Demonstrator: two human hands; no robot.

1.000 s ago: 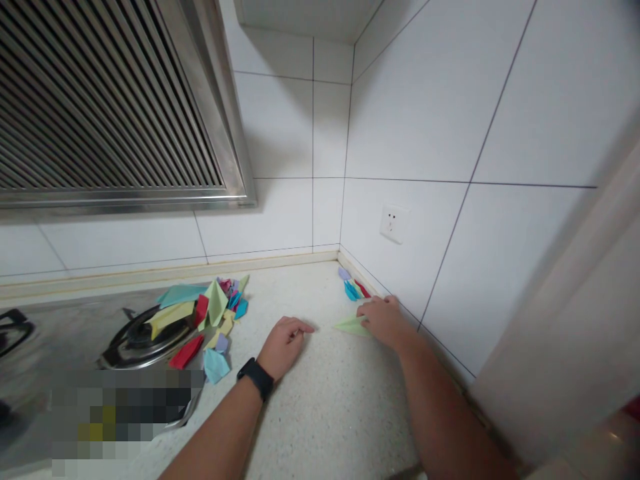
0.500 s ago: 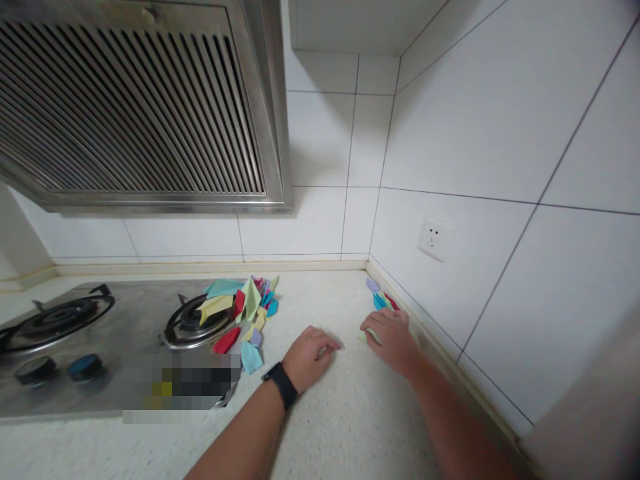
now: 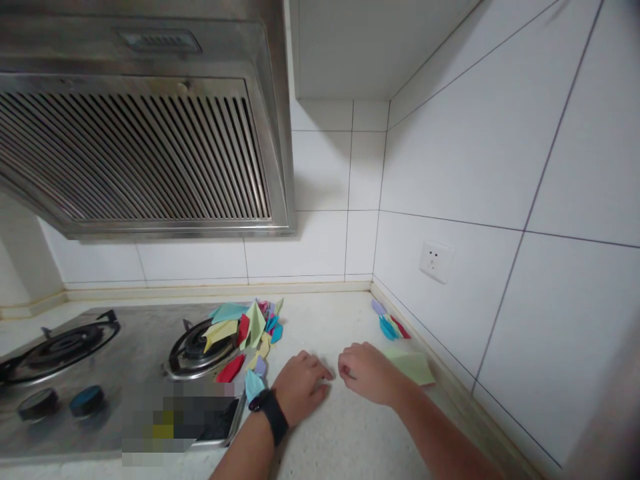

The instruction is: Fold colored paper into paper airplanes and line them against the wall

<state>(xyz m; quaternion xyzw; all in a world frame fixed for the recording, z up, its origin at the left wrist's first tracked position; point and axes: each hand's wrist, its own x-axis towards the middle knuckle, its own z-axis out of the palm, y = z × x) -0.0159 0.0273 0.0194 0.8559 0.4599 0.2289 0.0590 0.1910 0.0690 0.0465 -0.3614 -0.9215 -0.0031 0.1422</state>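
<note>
My left hand [image 3: 301, 388], with a black watch [image 3: 269, 410] on the wrist, rests over the pale counter with fingers and thumb apart; nothing shows in it. Just to its right, my right hand [image 3: 369, 372] is curled with the fingertips pinched together. Whatever may be inside that pinch is hidden. A light green sheet of paper [image 3: 414, 365] lies partly under my right forearm, near the wall. Beyond it are small folded papers: a blue one [image 3: 387, 327], a red one [image 3: 401, 327] and a purple one [image 3: 378, 307].
Several colourful folded papers [image 3: 256, 323] are heaped over the right burner's edge and the counter. The gas stove [image 3: 140, 347] fills the left. Overhead hang a range hood [image 3: 283, 167] and a cabinet [image 3: 345, 53]. A socket [image 3: 437, 261] sits on the right tiled wall.
My right hand has moved left and nearer to me, away from the small folded papers, uncovering the light green sheet. My left hand has opened its fingers somewhat. The view has tilted up.
</note>
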